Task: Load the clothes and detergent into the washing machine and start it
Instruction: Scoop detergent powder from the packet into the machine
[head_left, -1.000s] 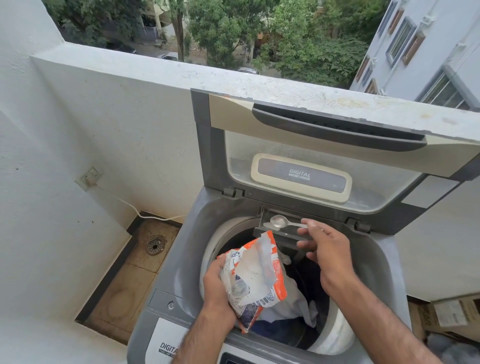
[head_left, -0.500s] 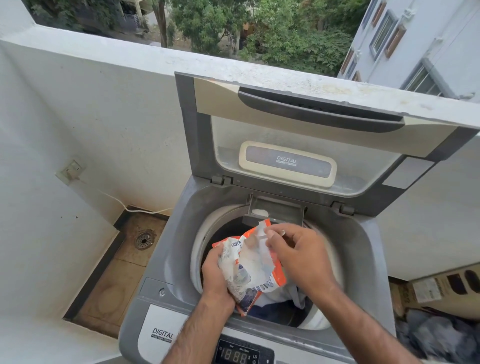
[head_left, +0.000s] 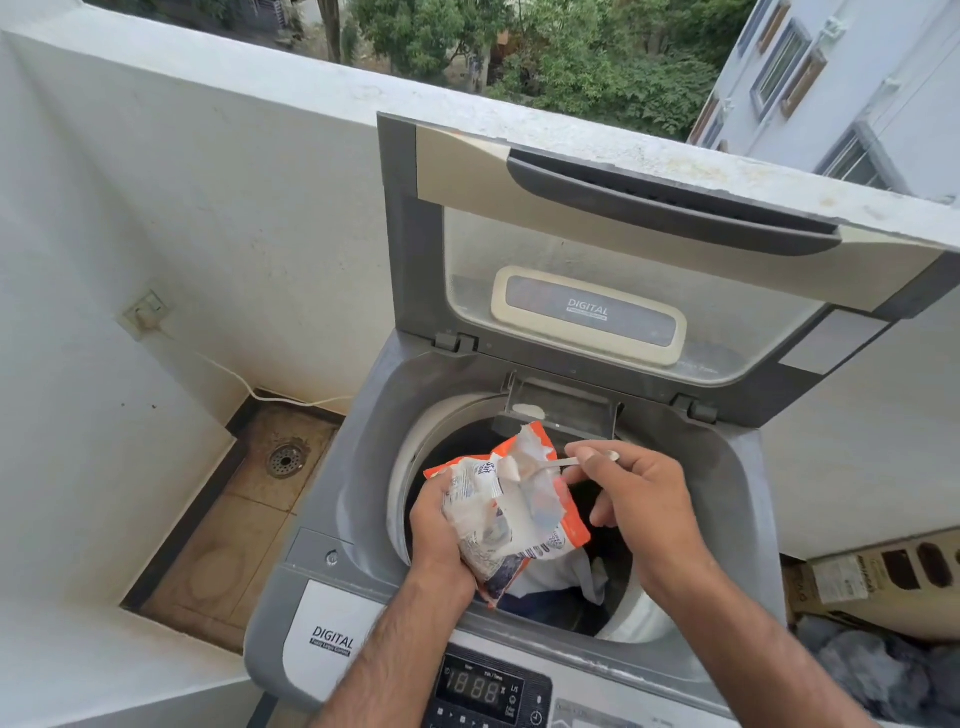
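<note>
Above the washing machine (head_left: 332, 499) drum | left hand (head_left: 441, 530) grips detergent packet (head_left: 511, 512) | right hand (head_left: 644, 499) pinches spoon (head_left: 558, 464), now drawn out with powder | clothes (head_left: 563, 577) inside drum | dispenser tray (head_left: 561, 410) behind holds powder.

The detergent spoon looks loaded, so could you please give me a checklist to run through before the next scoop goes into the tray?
1. Spoon gripped by right hand: ok.
2. Powder on the spoon bowl: ok, a white heap shows.
3. Detergent packet held in left hand, mouth upward: ok.
4. Detergent tray open and reachable: ok, some powder already inside.
5. Clothes in the drum: ok.
6. Lid propped fully open: ok.
7. Amount left in packet: cannot tell.
</note>
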